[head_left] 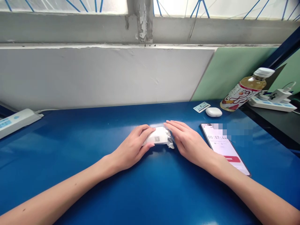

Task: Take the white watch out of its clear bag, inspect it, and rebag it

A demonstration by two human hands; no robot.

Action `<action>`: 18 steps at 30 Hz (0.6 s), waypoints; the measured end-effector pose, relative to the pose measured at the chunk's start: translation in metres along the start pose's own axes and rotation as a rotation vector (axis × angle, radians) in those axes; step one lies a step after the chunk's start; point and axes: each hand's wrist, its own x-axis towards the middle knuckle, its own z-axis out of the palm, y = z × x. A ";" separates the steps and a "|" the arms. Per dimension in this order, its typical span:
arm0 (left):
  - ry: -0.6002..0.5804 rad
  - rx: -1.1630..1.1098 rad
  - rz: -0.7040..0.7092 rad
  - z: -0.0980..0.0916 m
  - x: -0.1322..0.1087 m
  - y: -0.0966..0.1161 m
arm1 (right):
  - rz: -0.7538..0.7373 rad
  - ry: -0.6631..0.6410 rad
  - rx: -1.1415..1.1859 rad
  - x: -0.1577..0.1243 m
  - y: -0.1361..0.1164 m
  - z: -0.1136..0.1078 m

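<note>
A small white packet (158,136) with a square printed code lies flat on the blue tabletop, wrapped in clear plastic that crumples at its right end. My left hand (133,145) grips its left end, thumb along the near edge and fingers over the far side. My right hand (187,139) is beside the crumpled end, its fingers stretched out together and pointing left. The fingertips are at the plastic; whether they press on it I cannot tell. What the packet contains is hidden.
Right of my right hand lies a phone (226,150) showing a timer, partly behind my forearm. Beyond it are a white earbud case (213,112), a small printed card (202,107) and a drink bottle (246,90). Power strips stand at left (20,122) and right (273,103).
</note>
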 end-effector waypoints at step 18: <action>-0.010 -0.118 0.032 -0.002 0.000 0.001 | -0.038 0.416 0.269 0.002 -0.008 -0.012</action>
